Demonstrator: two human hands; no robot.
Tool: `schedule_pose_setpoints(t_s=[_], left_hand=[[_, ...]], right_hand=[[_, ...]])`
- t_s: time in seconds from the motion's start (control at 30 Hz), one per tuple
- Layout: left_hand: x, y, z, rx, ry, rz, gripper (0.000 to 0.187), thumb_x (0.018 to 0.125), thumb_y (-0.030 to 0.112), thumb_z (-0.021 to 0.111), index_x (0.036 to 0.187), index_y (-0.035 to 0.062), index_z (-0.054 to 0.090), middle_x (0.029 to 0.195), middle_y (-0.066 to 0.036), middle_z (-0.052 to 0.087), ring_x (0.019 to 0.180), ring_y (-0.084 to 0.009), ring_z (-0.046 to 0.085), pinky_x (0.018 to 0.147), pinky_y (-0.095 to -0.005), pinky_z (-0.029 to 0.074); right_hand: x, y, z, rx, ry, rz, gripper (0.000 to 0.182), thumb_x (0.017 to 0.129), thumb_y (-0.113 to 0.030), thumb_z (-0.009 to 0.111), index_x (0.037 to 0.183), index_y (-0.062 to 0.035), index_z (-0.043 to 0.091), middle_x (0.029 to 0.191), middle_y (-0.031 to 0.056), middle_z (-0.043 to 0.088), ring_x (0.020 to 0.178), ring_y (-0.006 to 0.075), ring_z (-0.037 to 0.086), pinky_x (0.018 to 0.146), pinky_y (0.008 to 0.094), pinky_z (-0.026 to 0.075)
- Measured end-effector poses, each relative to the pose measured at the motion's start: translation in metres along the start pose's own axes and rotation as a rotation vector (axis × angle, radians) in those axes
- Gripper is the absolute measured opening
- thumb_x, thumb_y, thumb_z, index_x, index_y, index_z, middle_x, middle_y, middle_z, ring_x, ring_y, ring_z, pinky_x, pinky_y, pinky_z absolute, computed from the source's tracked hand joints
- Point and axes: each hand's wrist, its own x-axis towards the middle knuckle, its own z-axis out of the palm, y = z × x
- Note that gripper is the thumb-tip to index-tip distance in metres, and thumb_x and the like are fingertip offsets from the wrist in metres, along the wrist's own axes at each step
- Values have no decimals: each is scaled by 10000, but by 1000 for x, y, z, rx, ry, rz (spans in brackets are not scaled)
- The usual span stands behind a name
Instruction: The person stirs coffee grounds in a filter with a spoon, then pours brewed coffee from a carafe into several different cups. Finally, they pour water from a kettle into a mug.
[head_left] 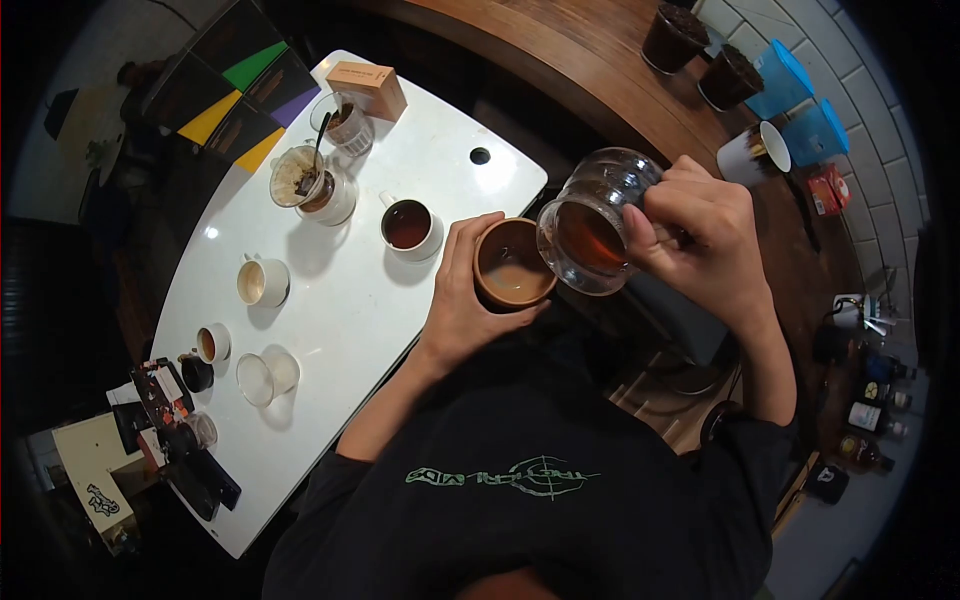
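My left hand (459, 300) is wrapped round a brown cup (514, 262), whose open top faces the camera; a little liquid seems to lie at its bottom. In my right hand (705, 235) is a glass server (603, 165), gripped at the handle side and tilted toward the cup. Reddish-brown liquid (592, 240) is inside the server, and its rim is beside the cup's rim. No stream of liquid can be made out between them. Left of my left hand, a white mug (425, 240) of dark liquid stands on the white table (345, 290).
A dripper with a filter (298, 178), a glass with a spoon (350, 130) and a cardboard box (370, 90) stand at the table's far end. A cream mug (262, 282) and an empty glass (262, 380) are at left. A wooden counter (590, 50) holds dark-filled cups (730, 78).
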Motion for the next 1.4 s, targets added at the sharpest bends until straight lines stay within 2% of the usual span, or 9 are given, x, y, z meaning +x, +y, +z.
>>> schedule_pose_setpoints(t_s=[0.37,0.43,0.47,0.53,0.77,0.93,0.97,1.03,1.4], left_hand=[[7,15,13,-80,-55,62,906,624,198,917,1368,26,427,1280,-157,472,1208,-315,538,1035,-395,468],[8,16,14,-90,-63,61,909,628,219,918,1368,25,427,1280,-157,471,1209,-313,539,1035,-394,469],[9,16,13,-93,-85,58,911,632,242,918,1367,24,427,1281,-158,471,1205,-312,542,1034,-393,470],[9,17,13,-95,-103,56,913,636,264,919,1366,22,427,1282,-159,470,1202,-311,545,1033,-392,471],[7,23,13,-120,-108,62,897,636,288,922,1341,5,444,1246,-166,497,1183,-314,558,1013,-386,475],[4,27,9,-133,-101,53,892,627,284,925,1327,-4,453,1239,-161,502,1176,-306,560,1006,-387,476],[4,28,8,-133,-104,57,890,625,278,925,1326,-5,455,1238,-159,503,1174,-302,560,1004,-385,477],[3,31,5,-130,-101,59,887,624,272,925,1325,-5,456,1237,-157,504,1173,-297,560,1003,-384,477],[3,39,1,-116,-101,87,894,611,254,927,1316,-20,451,1222,-167,510,1156,-316,563,989,-390,475]], right_hand=[[5,-15,-9,-161,-73,-217,221,798,-117,737,668,-58,569,580,61,533,580,241,558,632,354,449],[6,-17,-9,-157,-76,-281,250,785,-68,756,664,-57,537,595,50,436,563,220,465,588,349,401],[6,-18,-11,-160,-75,-282,250,785,-68,756,664,-57,537,595,50,436,563,220,465,588,349,401],[7,-22,-14,-216,-154,-278,223,792,-129,735,679,-51,558,628,54,545,654,217,565,696,348,461],[8,-24,-12,-248,-160,-387,187,781,-112,702,695,-31,558,649,54,543,687,221,572,754,349,479],[9,-27,-13,-249,-128,-487,124,691,-81,675,742,-8,589,686,55,529,699,222,570,796,376,502],[9,-27,-15,-247,-129,-494,124,691,-81,675,742,-8,589,686,55,529,699,222,570,796,376,502],[8,-30,-18,-267,-183,-520,192,774,-95,748,741,-25,572,708,51,487,683,211,524,649,370,441],[3,-41,-18,-323,-104,-633,242,807,-79,723,662,-9,542,662,50,458,608,210,490,649,386,455]])
